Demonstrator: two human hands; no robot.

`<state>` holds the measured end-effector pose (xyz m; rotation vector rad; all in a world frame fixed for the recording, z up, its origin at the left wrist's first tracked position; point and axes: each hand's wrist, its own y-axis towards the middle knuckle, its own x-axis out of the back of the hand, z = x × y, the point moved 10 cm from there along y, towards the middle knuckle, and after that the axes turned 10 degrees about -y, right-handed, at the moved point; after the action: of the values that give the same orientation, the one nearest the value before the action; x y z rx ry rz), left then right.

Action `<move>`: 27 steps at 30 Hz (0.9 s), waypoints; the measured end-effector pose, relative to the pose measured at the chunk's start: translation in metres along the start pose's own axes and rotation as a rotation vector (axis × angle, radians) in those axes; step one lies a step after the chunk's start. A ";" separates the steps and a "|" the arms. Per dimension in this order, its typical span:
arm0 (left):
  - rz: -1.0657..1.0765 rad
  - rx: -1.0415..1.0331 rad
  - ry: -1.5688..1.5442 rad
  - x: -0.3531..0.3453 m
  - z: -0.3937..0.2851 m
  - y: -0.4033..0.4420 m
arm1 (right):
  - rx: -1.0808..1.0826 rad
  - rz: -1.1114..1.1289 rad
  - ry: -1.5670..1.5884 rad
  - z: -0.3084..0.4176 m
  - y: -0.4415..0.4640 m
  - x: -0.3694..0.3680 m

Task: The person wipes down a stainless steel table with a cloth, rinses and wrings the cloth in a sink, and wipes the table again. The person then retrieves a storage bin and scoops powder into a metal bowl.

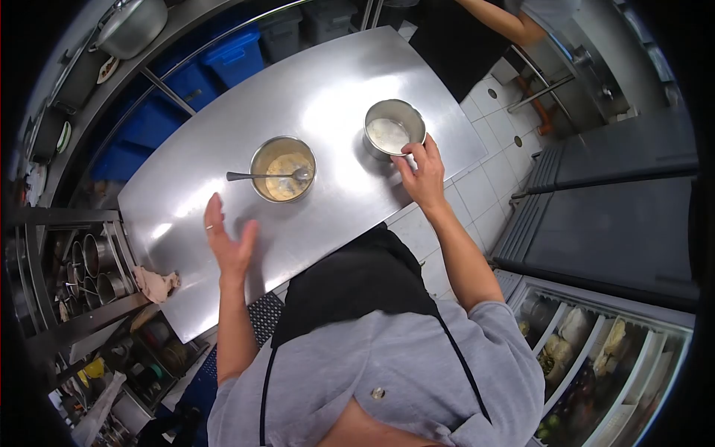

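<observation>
A metal bowl (259, 153) stands near the middle of the steel table (216, 160), with a yellowish-white mixture (281, 165) inside. A spoon (249, 176) rests across it, its handle over the left rim. My left hand (229, 240) hovers below and left of this bowl, fingers apart and holding nothing. To the right stands a deeper metal pot (375, 147) with white contents (389, 134) at its bottom. My right hand (423, 170) grips the pot's lower right rim between thumb and fingers.
A crumpled cloth (155, 284) lies at the table's left corner. Blue bins (232, 58) and a large pot (135, 28) are beyond the far edge. Another person's arm (500, 18) shows at the top right. An open drawer of food (581, 350) is at the lower right.
</observation>
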<state>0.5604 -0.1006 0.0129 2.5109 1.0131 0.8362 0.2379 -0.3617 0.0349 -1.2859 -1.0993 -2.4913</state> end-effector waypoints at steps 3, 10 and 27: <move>0.126 -0.053 0.045 -0.054 -0.034 0.010 | 0.005 0.077 0.048 -0.002 0.008 -0.010; 0.168 0.059 0.085 -0.128 -0.037 0.035 | -0.104 0.206 0.188 -0.021 0.031 -0.029; -0.063 0.368 0.901 -0.233 -0.109 0.105 | -0.722 0.319 -0.179 -0.484 -0.187 0.161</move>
<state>0.4137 -0.3324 0.0542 2.3339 1.6054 2.0036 -0.2588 -0.5114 -0.1262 -1.6988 0.0482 -2.6265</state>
